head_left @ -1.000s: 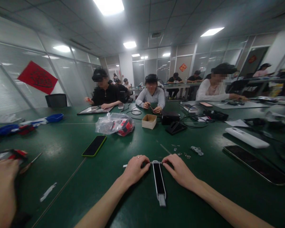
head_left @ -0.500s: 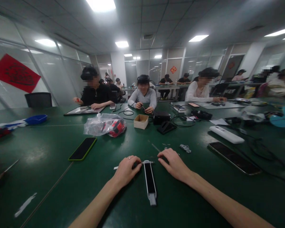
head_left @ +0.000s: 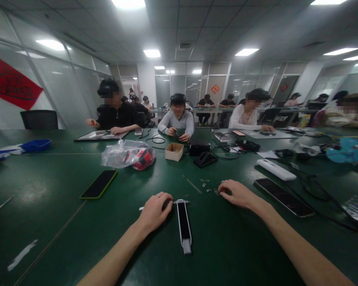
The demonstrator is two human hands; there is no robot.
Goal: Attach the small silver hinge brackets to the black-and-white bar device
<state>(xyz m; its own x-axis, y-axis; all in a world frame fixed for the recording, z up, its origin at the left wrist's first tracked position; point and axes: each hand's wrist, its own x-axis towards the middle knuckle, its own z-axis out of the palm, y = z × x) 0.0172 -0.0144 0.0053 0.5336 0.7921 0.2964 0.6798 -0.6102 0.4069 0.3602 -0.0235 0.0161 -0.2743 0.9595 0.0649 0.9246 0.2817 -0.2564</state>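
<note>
In front of me on the green table (head_left: 220,246) lies a narrow white-framed piece (head_left: 184,224) with a black middle and a grey end towards me. A thin rod (head_left: 187,201) crosses its far end. My left hand (head_left: 155,210) rests beside it, thumb and fingers closed at the rod's left end. Farther right, my right hand (head_left: 237,192) reaches down to several small metal bits (head_left: 209,190), its fingertips pinched together at the nearest ones. What lies between those fingertips is too small to make out. A clear thin strip (head_left: 193,186) lies left of the bits.
A green-edged phone (head_left: 99,184) lies left, a dark phone (head_left: 283,197) and a white device (head_left: 276,169) right. Farther back are a plastic bag (head_left: 128,154), a small box (head_left: 174,151), a black stand (head_left: 205,159) and cables. Several people sit around the table.
My right hand has moved right, away from the rod, to the small metal bits, and now covers the crumpled grey piece there. My left hand stays at the rod. The view has shifted slightly.
</note>
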